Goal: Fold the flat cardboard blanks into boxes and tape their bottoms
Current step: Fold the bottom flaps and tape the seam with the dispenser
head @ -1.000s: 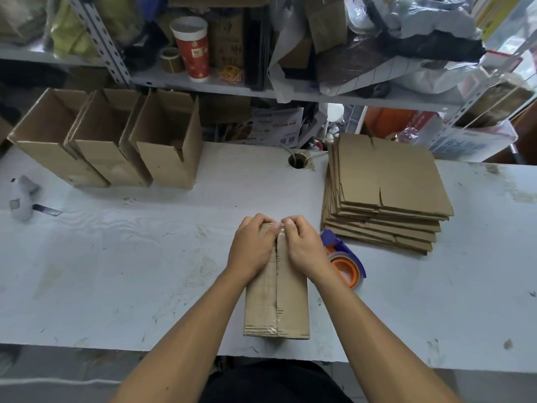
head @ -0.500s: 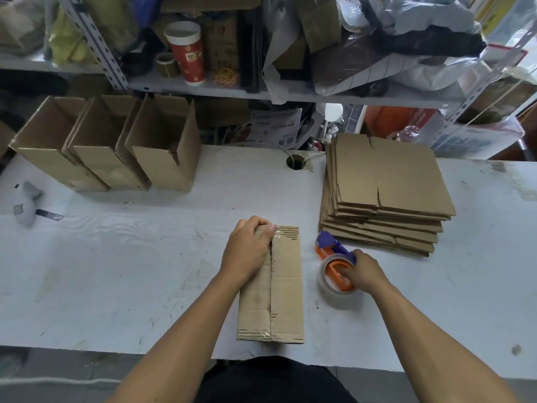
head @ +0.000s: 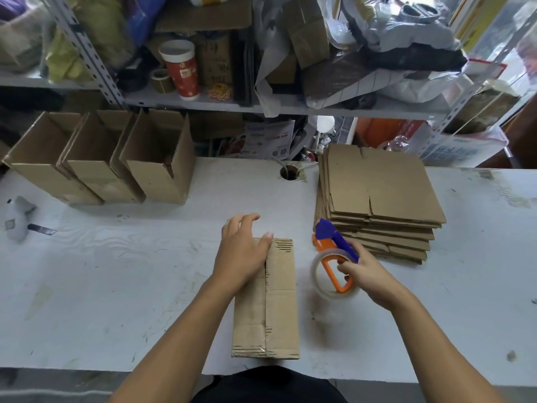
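White and scuffed, the tabletop point(head: 122, 274) is backed by a cluttered metal shelf point(head: 203, 104) on which a red paper cup point(head: 180, 69) is seen; a folded box point(head: 266, 301) is laid bottom-up near the tabletop's front edge, its two flaps met along a centre seam. The left hand point(head: 241, 251) is rested flat on the far left part of that box, its fingers point(head: 247, 219) kept relaxed and extended past the far edge, nothing being grasped, while the thumb is laid by the seam. Just right of those fingers, apart from the box, a tape dispenser point(head: 334, 257) with a purple handle, an orange frame and a clear roll is gripped by the right hand point(head: 366, 274), whose fingers are curled round the handle. Beyond the right fingers a stack of flat blanks point(head: 380, 196) is piled on the tabletop; far to the left of the left fingers three finished boxes point(head: 101, 167) are stood open in a row.
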